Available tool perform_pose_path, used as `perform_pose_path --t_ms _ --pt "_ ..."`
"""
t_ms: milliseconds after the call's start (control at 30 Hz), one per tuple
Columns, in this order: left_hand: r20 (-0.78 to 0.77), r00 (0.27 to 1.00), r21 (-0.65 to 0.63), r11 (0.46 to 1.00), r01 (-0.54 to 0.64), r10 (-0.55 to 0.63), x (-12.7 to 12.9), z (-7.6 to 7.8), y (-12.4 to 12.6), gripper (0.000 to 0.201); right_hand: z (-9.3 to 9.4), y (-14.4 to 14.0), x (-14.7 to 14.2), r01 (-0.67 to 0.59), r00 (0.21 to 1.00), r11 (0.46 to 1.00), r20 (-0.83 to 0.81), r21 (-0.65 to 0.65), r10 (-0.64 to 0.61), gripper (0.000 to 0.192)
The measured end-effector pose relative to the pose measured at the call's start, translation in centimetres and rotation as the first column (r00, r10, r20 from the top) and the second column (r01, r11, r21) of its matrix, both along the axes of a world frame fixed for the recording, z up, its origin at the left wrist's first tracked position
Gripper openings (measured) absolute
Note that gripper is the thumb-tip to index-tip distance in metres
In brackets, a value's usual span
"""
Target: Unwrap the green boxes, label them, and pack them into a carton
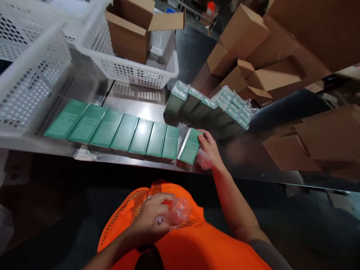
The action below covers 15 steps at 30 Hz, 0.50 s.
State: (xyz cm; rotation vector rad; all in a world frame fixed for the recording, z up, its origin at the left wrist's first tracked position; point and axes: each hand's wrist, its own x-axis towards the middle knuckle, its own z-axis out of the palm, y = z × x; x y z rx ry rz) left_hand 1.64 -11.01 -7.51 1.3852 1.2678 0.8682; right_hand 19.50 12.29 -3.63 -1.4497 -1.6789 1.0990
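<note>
Green boxes (131,131) line up side by side along the metal worktop (135,98), and from my distant seat the one at the right, the end box (190,147), worries me most. The right hand (209,148) has it by its right side, fingers curled in; loose film (204,159) shows under that palm, and I can't tell whether it is pinched too. The left hand (155,215) is bunched around a crumpled wad (180,210) of clear plastic before the orange vest (202,243). The end box sits slightly askew just beside its neighbour, so a crooked push left could, I judge, catch a corner and skew the row. Near ends lie close to the front edge; a careless tug towards the body might tip one off. The film could also snag beneath a box. Behind, I'd mind the wrapped packs (194,98), which a shove away would likely bump. The left basket (53,71) bounds the far end. My best room is the bare strip between row and middle basket (132,71), or rightward, short of the cartons (289,152).
</note>
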Motion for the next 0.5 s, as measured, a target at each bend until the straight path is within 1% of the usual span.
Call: perform_pose_path --t_ms 67,100,133,167,200,267,300,367,433,500 --pt "0.026 0.998 -0.018 0.999 -0.052 0.052 -0.4 -0.6 -0.9 0.024 -0.6 1.0 -0.9 -0.040 0.994 0.997 0.103 0.069 0.032 0.063" --pt "0.028 0.995 -0.053 0.994 -0.093 0.094 -0.6 -0.9 -1.3 0.034 -0.7 1.1 -1.2 -0.077 0.986 0.992 0.152 0.098 0.062 0.068" --pt "0.031 0.991 -0.090 0.988 -0.124 0.128 -0.9 -1.0 -1.6 0.040 -0.8 0.9 -1.4 -0.128 0.977 0.985 0.186 0.115 0.105 0.075" --pt "0.057 0.990 -0.115 0.986 -0.122 0.129 -1.1 -1.0 -1.8 0.042 -0.7 0.6 -1.5 -0.194 0.962 0.974 0.220 0.119 0.164 0.084" --pt "0.114 0.989 -0.120 0.989 -0.082 0.096 -1.3 -0.9 -1.8 0.037 -0.6 0.3 -1.5 -0.268 0.937 0.957 0.260 0.114 0.231 0.094" --pt "0.235 0.972 -0.094 0.995 0.029 -0.006 -1.6 -0.6 -1.7 0.017 -0.3 -0.5 -1.6 -0.389 0.873 0.916 0.356 0.096 0.333 0.115" --pt "0.259 0.965 -0.086 0.994 0.062 -0.038 -1.7 -0.4 -1.5 0.020 -0.2 -0.8 -1.6 -0.425 0.842 0.901 0.405 0.090 0.356 0.121" --pt "0.267 0.963 -0.100 0.993 0.065 -0.036 -1.7 0.0 -1.0 0.036 -0.1 -1.3 -1.8 -0.455 0.800 0.886 0.479 0.090 0.362 0.126" --pt "0.305 0.952 -0.118 0.992 0.045 -0.007 -1.6 0.1 -0.6 0.040 -0.1 -1.6 -1.9 -0.466 0.783 0.880 0.505 0.089 0.363 0.125" --pt "0.402 0.914 -0.150 0.989 0.011 0.051 -1.5 0.1 -0.5 0.042 0.2 -1.6 -1.8 -0.482 0.761 0.873 0.530 0.074 0.375 0.123"
